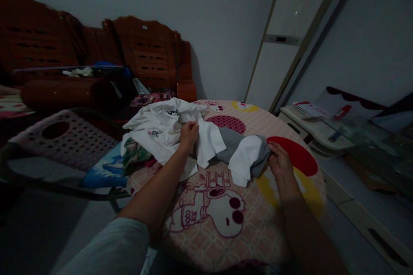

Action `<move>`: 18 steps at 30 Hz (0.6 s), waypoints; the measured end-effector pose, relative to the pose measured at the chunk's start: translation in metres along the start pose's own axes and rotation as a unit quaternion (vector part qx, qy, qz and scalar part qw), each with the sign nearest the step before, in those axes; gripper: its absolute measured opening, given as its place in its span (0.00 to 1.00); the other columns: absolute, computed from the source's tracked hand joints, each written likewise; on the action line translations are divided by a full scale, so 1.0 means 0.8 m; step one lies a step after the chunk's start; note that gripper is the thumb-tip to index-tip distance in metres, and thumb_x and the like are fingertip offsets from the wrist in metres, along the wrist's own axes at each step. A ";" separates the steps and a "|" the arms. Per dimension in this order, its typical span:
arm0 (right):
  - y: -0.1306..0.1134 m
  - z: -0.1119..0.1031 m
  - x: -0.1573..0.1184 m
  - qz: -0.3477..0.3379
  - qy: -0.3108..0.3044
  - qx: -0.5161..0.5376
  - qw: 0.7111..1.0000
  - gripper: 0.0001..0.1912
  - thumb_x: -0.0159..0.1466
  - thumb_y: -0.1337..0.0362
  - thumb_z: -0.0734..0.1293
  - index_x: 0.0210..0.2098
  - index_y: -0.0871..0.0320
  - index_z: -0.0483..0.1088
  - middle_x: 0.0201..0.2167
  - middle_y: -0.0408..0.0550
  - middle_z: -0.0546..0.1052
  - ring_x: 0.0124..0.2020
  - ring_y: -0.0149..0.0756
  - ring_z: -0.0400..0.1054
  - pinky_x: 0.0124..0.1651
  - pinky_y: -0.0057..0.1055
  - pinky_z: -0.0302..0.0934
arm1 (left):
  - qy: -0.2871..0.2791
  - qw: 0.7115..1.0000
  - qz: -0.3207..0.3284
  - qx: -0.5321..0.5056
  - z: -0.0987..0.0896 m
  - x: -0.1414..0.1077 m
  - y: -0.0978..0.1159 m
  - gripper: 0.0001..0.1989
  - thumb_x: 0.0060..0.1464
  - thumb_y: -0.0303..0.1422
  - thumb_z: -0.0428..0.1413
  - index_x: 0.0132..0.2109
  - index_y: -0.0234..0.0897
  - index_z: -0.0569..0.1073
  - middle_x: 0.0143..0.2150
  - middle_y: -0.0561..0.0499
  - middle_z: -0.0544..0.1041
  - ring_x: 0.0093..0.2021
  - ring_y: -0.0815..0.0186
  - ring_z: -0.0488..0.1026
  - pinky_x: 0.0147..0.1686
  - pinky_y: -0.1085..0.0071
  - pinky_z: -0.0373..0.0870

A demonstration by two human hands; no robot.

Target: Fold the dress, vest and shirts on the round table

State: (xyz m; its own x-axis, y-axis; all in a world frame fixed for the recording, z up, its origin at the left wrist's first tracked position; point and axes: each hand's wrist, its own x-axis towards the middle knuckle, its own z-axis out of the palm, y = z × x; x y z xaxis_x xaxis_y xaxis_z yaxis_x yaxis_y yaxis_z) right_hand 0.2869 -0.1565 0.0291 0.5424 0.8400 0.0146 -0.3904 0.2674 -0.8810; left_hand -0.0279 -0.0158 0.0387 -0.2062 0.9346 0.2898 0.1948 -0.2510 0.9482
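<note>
The left hand's (189, 132) grip pinches white cloth (209, 141) while the right hand's (279, 160) pinches gray cloth (229, 142), apparently to keep the fabric drawn out along the worktop (263, 230)

White and grey clothes (163, 120) on a round, pink-covered table (263, 234)

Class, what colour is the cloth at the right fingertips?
The cloth is grey; best seen in head view.

“JOE COOL” (189, 216) on the printed dog (221, 215) of the tablecloth (263, 240)
</note>
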 end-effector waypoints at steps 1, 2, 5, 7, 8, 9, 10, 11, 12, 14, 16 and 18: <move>0.004 0.003 -0.002 0.016 -0.005 -0.019 1.000 0.12 0.42 0.68 0.75 0.28 0.58 0.76 0.27 0.44 0.80 0.28 0.31 0.72 0.31 0.26 0.67 | -0.016 0.999 0.014 0.037 0.002 -0.002 -0.002 0.06 0.51 0.31 0.54 0.37 0.35 0.72 0.36 0.48 0.77 0.38 0.63 0.75 0.42 0.68 0.71; 0.007 0.004 -0.004 0.031 -0.008 -0.039 0.999 0.12 0.41 0.67 0.75 0.28 0.58 0.77 0.27 0.45 0.80 0.27 0.32 0.72 0.29 0.26 0.67 | -0.031 0.997 0.032 0.067 0.002 -0.004 -0.002 0.09 0.50 0.30 0.55 0.40 0.34 0.73 0.40 0.46 0.78 0.40 0.63 0.76 0.44 0.67 0.72; 0.013 0.002 -0.007 0.065 -0.015 -0.113 0.991 0.12 0.40 0.66 0.74 0.26 0.60 0.77 0.24 0.46 0.79 0.22 0.31 0.71 0.23 0.25 0.63 | -0.068 0.984 0.090 0.138 -0.001 -0.008 0.002 0.17 0.51 0.30 0.56 0.49 0.34 0.72 0.51 0.41 0.77 0.46 0.60 0.77 0.45 0.66 0.73; 0.016 -0.003 -0.007 0.087 -0.036 -0.174 0.980 0.11 0.41 0.64 0.74 0.25 0.60 0.76 0.21 0.46 0.78 0.20 0.31 0.69 0.21 0.25 0.61 | -0.093 0.970 0.112 0.196 -0.006 -0.010 0.004 0.20 0.52 0.33 0.58 0.53 0.34 0.71 0.54 0.40 0.76 0.47 0.58 0.77 0.45 0.65 0.73; 0.016 -0.005 -0.007 0.099 -0.052 -0.209 0.971 0.11 0.41 0.63 0.75 0.24 0.61 0.75 0.20 0.45 0.77 0.19 0.32 0.68 0.20 0.26 0.60 | -0.108 0.959 0.115 0.233 -0.009 -0.010 0.004 0.21 0.52 0.35 0.59 0.53 0.34 0.72 0.54 0.39 0.77 0.47 0.57 0.77 0.45 0.65 0.73; 0.017 -0.005 -0.008 0.109 -0.072 -0.242 0.962 0.11 0.41 0.62 0.75 0.23 0.61 0.75 0.19 0.45 0.77 0.18 0.33 0.68 0.21 0.26 0.61 | -0.124 0.947 0.115 0.273 -0.012 -0.010 0.003 0.21 0.51 0.36 0.60 0.52 0.34 0.73 0.52 0.39 0.78 0.46 0.57 0.77 0.46 0.64 0.72; 0.017 -0.004 -0.010 0.111 -0.095 -0.265 0.953 0.11 0.42 0.62 0.75 0.23 0.61 0.75 0.19 0.45 0.77 0.19 0.34 0.69 0.22 0.28 0.63 | -0.138 0.932 0.114 0.314 -0.015 -0.009 0.002 0.20 0.51 0.38 0.61 0.49 0.34 0.75 0.49 0.40 0.79 0.45 0.56 0.77 0.46 0.64 0.72; 0.017 -0.001 -0.013 0.105 -0.121 -0.274 0.948 0.11 0.42 0.62 0.76 0.25 0.61 0.76 0.20 0.46 0.78 0.22 0.36 0.71 0.25 0.29 0.65 | -0.152 0.916 0.115 0.352 -0.018 -0.008 0.001 0.17 0.50 0.40 0.61 0.45 0.35 0.77 0.45 0.41 0.80 0.43 0.55 0.77 0.45 0.64 0.72; 0.017 0.004 -0.017 0.095 -0.151 -0.270 0.946 0.12 0.43 0.62 0.76 0.27 0.60 0.77 0.23 0.47 0.80 0.27 0.39 0.73 0.29 0.31 0.68 | -0.166 0.901 0.116 0.384 -0.021 -0.007 0.000 0.14 0.50 0.41 0.61 0.39 0.36 0.77 0.40 0.41 0.81 0.42 0.54 0.77 0.44 0.64 0.71; 0.017 0.016 -0.027 0.073 -0.212 -0.230 0.947 0.16 0.46 0.63 0.76 0.36 0.58 0.79 0.34 0.48 0.83 0.39 0.43 0.76 0.41 0.35 0.71 | -0.191 0.880 0.120 0.419 -0.024 -0.006 0.000 0.11 0.50 0.41 0.61 0.29 0.37 0.75 0.31 0.43 0.79 0.39 0.53 0.77 0.40 0.65 0.70; 0.020 0.029 -0.037 0.058 -0.247 -0.182 0.950 0.23 0.49 0.62 0.76 0.45 0.55 0.78 0.44 0.48 0.82 0.49 0.45 0.74 0.51 0.37 0.69 | -0.214 0.879 0.125 0.408 -0.022 -0.007 0.003 0.13 0.50 0.40 0.59 0.23 0.38 0.71 0.24 0.46 0.74 0.36 0.55 0.76 0.36 0.67 0.69; 0.025 0.039 -0.046 0.047 -0.257 -0.152 0.953 0.27 0.50 0.62 0.76 0.50 0.53 0.75 0.51 0.47 0.79 0.55 0.45 0.71 0.56 0.38 0.67 | -0.255 0.895 0.131 0.343 -0.015 -0.013 0.010 0.14 0.52 0.41 0.57 0.23 0.38 0.70 0.23 0.50 0.71 0.32 0.59 0.73 0.33 0.69 0.67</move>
State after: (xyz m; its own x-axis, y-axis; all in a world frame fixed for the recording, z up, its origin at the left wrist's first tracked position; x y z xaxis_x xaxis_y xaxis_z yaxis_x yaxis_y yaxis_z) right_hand 0.2365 -0.1673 0.0259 0.0491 0.9947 0.0903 -0.1432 0.0965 -0.9850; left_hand -0.0356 -0.0310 0.0450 0.3627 0.9037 0.2276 0.7505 -0.4281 0.5035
